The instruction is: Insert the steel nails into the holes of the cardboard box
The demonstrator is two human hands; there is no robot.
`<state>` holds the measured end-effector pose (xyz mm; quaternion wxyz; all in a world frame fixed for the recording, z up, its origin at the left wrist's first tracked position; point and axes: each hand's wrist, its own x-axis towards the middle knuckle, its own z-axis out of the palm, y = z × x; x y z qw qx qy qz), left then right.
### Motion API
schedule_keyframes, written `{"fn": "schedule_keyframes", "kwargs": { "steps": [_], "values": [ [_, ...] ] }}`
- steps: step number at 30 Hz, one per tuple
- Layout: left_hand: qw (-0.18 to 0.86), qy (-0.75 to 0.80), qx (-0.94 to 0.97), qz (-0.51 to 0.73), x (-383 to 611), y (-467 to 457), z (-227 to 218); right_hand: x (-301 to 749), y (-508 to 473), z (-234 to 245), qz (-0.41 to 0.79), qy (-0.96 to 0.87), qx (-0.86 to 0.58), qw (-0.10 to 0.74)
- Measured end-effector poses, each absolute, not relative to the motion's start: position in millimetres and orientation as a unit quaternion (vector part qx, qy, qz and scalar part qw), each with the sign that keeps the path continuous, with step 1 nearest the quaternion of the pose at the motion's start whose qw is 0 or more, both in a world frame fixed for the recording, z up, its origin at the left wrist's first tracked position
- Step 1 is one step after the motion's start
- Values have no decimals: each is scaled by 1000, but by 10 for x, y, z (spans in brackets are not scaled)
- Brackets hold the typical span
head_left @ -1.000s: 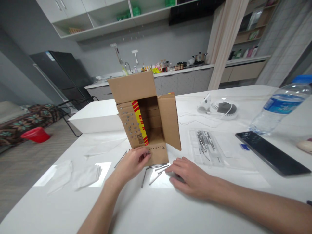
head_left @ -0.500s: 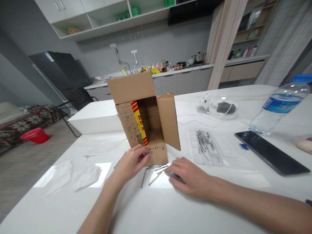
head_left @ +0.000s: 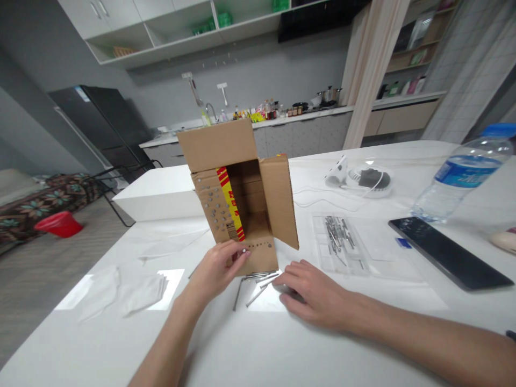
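An open cardboard box with yellow and red tape stands on the white table; rows of nail heads stud its left flap and lower front flap. My left hand pinches a nail whose head shows at the lower flap's left end. Several loose nails lie on the table just in front of the box. My right hand rests palm down beside them, fingers stretched out and touching the table, holding nothing.
A clear plastic tray with more nails lies right of the box. Further right are a black phone, a water bottle and a clear lidded case. Folded white tissues and a white box lie left.
My left hand's fingers have shifted slightly at the lower flap, and the nail head between them now shows more clearly. My right hand and the box have stayed put.
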<state>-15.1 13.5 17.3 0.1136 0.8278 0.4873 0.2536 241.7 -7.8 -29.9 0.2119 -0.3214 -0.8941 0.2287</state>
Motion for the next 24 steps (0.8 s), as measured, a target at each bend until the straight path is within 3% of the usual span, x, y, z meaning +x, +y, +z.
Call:
{"fn": "schedule_keyframes", "kwargs": {
  "steps": [24],
  "values": [
    [126, 488, 816, 282, -182, 177, 108, 2419, -97, -300, 232, -894, -322, 208]
  ]
}}
